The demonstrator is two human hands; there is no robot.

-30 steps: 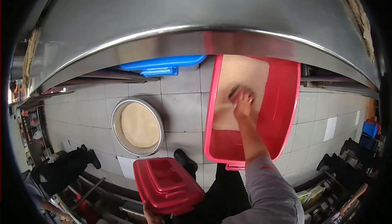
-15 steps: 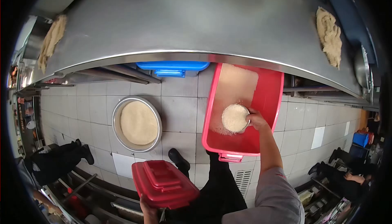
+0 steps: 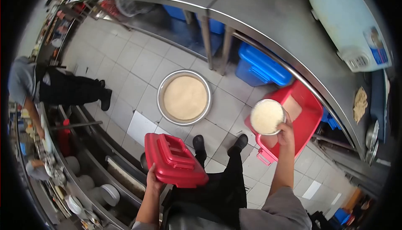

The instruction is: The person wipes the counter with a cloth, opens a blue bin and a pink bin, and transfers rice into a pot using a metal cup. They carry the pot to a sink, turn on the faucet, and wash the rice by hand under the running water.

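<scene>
My right hand (image 3: 286,131) grips the rim of a round metal bowl (image 3: 267,117) heaped with pale grain. The bowl hangs over the near left edge of a red bin (image 3: 309,125), where more grain lies inside. With my left hand (image 3: 154,179) I hold a red lid (image 3: 176,161) by its left side, in front of my legs. A large round metal pot (image 3: 184,97) stands on the tiled floor between the two, with a flat layer of grain in it.
Beyond the bin stands a blue lidded container (image 3: 264,64) under the steel counter (image 3: 268,16). A large pale jug (image 3: 345,24) and a cloth (image 3: 360,104) lie on the counter. Another person (image 3: 63,85) stands at the left by shelves holding dishes.
The view has turned toward the left. My right hand has raised the filled bowl out of the bin's middle to its edge nearer the pot. My left hand still holds the lid.
</scene>
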